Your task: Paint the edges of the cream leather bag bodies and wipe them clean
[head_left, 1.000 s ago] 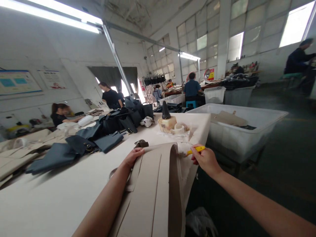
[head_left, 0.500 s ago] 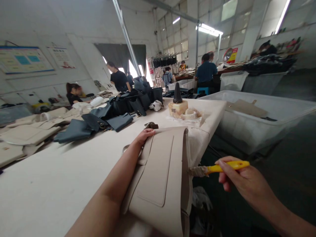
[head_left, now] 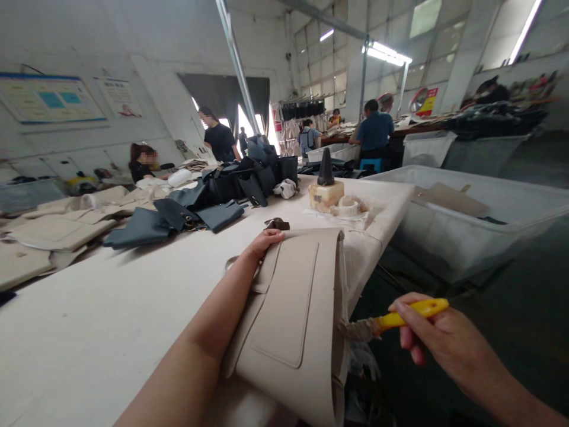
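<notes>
A beige leather panel (head_left: 293, 308) with a stitched rectangular patch hangs over the near edge of the long white table (head_left: 111, 320). My left hand (head_left: 265, 242) grips the panel's far top edge, fingers curled over it. My right hand (head_left: 438, 344) is off the table to the right, closed on a yellow-handled brush (head_left: 391, 321). The worn bristle tip touches the panel's right edge.
Dark blue leather pieces (head_left: 178, 213) and dark bags (head_left: 249, 178) lie further along the table. A block with a black cone (head_left: 326, 187) and a tape roll (head_left: 349, 206) stand near the far corner. A large white bin (head_left: 466, 231) sits right. Other people work beyond.
My view tilted down. My right hand with the brush dropped from the panel's top corner to lower along its right edge. The left hand kept its grip.
</notes>
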`<action>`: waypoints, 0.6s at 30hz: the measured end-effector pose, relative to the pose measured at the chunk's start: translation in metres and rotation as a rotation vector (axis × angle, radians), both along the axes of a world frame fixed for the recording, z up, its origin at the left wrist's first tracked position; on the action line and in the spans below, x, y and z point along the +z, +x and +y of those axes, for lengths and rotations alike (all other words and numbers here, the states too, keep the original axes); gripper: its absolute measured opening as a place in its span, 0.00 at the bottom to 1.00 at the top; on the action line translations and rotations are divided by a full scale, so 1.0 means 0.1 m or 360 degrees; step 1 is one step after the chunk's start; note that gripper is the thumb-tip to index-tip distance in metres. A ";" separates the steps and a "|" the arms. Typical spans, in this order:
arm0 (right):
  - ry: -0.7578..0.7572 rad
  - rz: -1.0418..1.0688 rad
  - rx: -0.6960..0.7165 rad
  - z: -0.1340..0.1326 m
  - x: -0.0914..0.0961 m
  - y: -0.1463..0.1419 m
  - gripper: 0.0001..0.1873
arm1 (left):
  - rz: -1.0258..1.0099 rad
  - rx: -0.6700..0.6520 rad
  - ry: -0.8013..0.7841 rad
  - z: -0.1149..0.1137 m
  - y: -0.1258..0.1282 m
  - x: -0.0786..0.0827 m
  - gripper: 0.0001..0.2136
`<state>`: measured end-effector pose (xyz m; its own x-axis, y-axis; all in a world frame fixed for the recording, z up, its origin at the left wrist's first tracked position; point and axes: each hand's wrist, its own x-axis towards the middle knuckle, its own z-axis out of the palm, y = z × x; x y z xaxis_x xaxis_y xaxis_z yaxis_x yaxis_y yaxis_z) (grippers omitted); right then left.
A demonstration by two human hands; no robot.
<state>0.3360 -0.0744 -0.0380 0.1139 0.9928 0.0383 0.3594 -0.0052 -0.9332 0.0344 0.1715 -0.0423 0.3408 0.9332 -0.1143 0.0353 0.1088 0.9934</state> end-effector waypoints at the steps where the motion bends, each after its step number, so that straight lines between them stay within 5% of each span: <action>1: -0.0002 0.0024 -0.0020 -0.03 -0.02 0.02 0.38 | 0.0011 0.0023 0.0015 -0.01 0.01 0.00 0.20; 7: 0.0211 0.0318 -0.0527 -0.03 0.09 0.27 0.30 | 0.0103 0.0219 0.0231 -0.03 0.07 0.24 0.20; 14: 0.0368 0.0499 -0.0862 0.05 0.33 0.53 0.24 | 0.0217 0.0392 0.1046 0.13 0.11 1.28 0.20; 18: 0.0321 0.0418 -0.0846 0.08 0.26 0.54 0.25 | 0.0288 0.0558 0.1641 0.02 0.20 1.57 0.22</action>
<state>0.3899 -0.0667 -0.0120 0.6214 0.7738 0.1230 0.1148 0.0653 -0.9912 0.0547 0.1732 0.1150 0.0956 0.6513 0.7528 0.3188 -0.7364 0.5967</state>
